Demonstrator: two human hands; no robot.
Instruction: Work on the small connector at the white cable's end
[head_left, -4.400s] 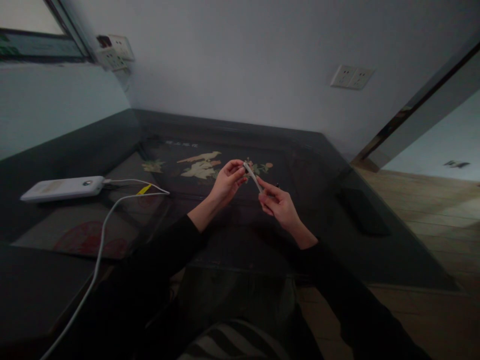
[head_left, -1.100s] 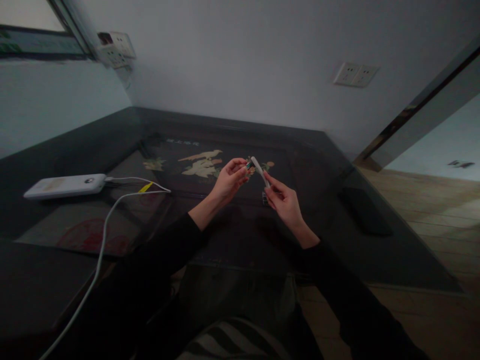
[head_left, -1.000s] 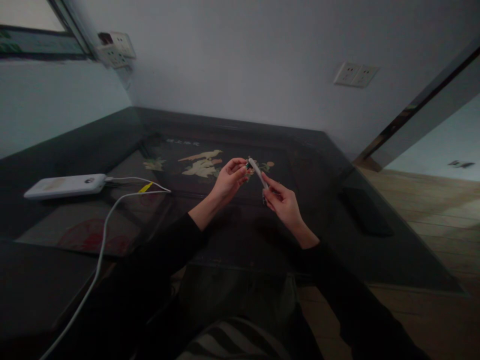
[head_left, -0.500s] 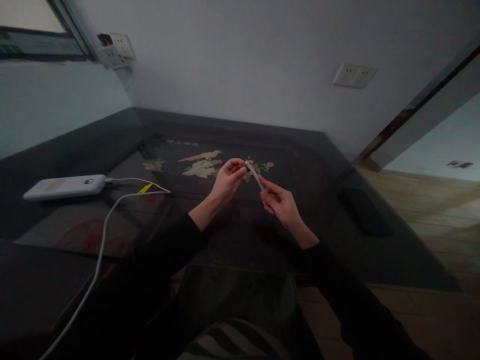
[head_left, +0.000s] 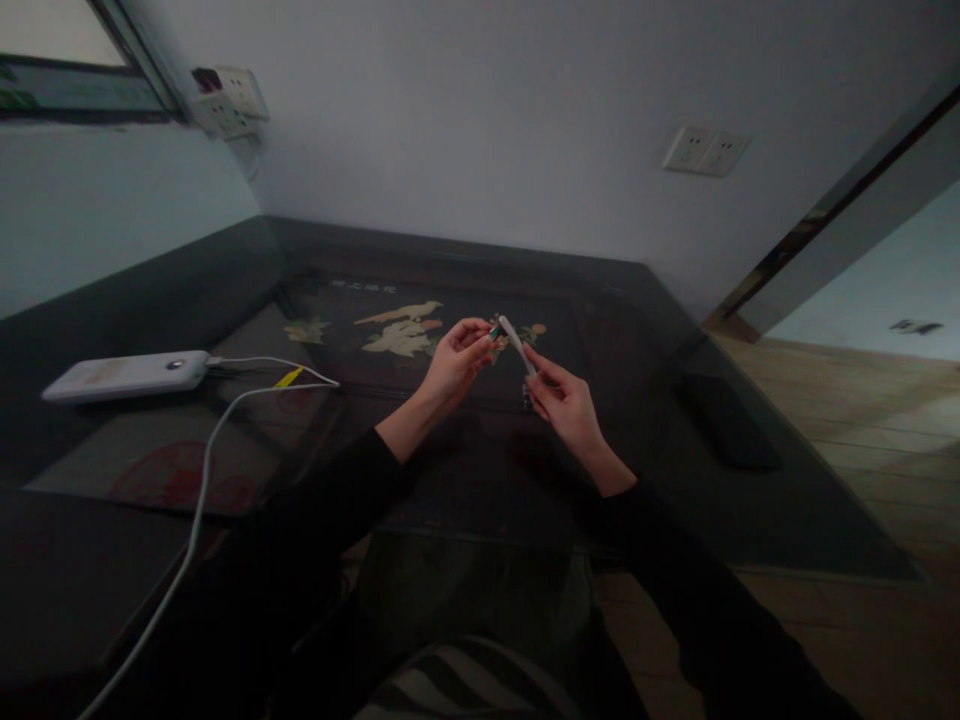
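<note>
My left hand [head_left: 459, 358] is closed, its thumb and fingertips pinching a small dark-and-green piece [head_left: 496, 331], too small to name surely. My right hand [head_left: 562, 400] is closed around the lower part of a slim, pale, stick-like thing [head_left: 518, 343], which tilts up to the left. The upper end of this stick lies right beside the small piece; whether they touch I cannot tell. Below the right fingertips a dark, banded bit [head_left: 527, 398] shows, mostly hidden by the hand. Both hands are held over the middle of the dark table.
The dark table [head_left: 465, 470] carries a bird-and-flower picture [head_left: 401, 330]. A white power bank [head_left: 127, 375] lies at the left, with a white cable [head_left: 202, 480] running toward me. A flat black object [head_left: 731, 420] lies at the right. Sockets [head_left: 705, 150] are on the wall behind.
The stick's upper end has shifted slightly right, away from the left fingertips, so the green on the small piece now shows. The dark banded bit under the right fingers has come into view.
</note>
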